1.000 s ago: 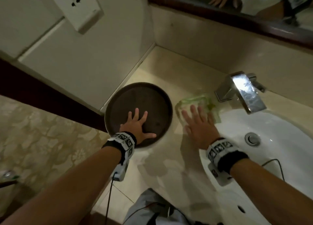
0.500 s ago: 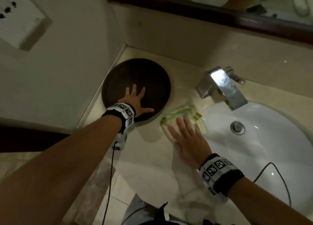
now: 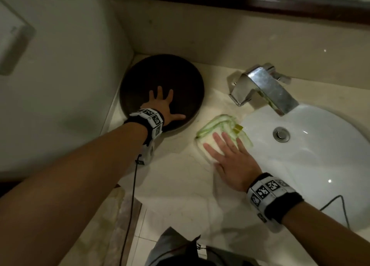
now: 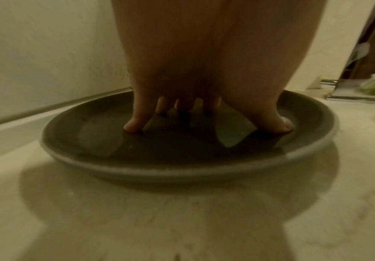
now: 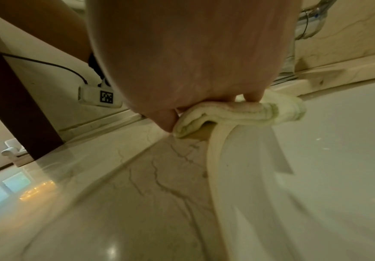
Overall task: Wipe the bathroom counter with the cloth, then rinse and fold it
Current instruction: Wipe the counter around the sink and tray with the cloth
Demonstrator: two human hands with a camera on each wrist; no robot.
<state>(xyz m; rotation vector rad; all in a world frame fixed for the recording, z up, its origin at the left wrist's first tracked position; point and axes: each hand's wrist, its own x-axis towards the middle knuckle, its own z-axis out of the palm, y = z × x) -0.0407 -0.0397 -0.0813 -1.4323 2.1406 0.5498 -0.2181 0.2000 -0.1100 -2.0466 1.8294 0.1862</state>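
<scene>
We see the right hand (image 3: pixel 232 157), fingers spread flat, pressing the cloth (image 3: pixel 218 131) at the sink (image 3: pixel 320 165) rim; bare counter (image 3: pixel 180 185) lies toward us. Left hand (image 3: pixel 162 107), splayed, rests on the dark tray (image 3: pixel 160 73).

cloth (image 3: pixel 217 129) partly under right hand (image 3: pixel 234 161); sink (image 3: pixel 320 165) cut by right edge; mirror frame (image 3: pixel 260 3) probably cropped at top
</scene>
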